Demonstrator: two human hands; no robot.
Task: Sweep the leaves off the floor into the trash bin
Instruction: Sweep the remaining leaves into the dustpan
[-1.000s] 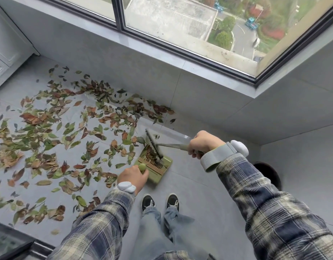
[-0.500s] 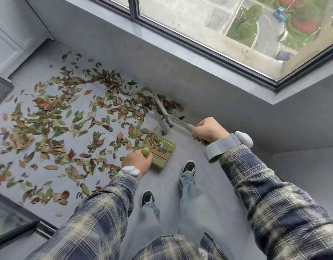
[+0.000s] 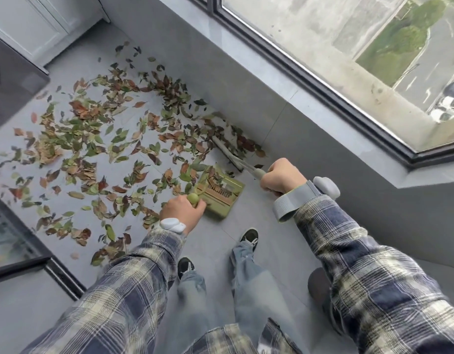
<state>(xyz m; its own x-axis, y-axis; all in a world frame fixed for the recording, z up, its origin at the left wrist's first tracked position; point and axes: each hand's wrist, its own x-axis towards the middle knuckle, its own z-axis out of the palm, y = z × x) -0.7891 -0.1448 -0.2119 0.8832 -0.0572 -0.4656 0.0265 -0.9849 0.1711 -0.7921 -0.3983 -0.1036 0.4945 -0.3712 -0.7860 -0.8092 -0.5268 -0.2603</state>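
Left hand point(image 3: 181, 210) is clutching the handle of the green dustpan point(image 3: 224, 194) — right hand point(image 3: 282, 178) is gripping the broom point(image 3: 228, 154), its head lying among leaves point(image 3: 80, 108) by the wall point(image 3: 246, 98).

Window point(image 3: 310, 42): we see it along the wall ahead, dark-framed, above a grey sill point(image 3: 272, 72).
Outside: we make out grass point(image 3: 397, 47) and parked cars point(image 3: 448, 108) below.
Cabinet point(image 3: 41, 24): white, top-left corner.
Glass panel point(image 3: 8, 238): dark-framed, at our lower left.
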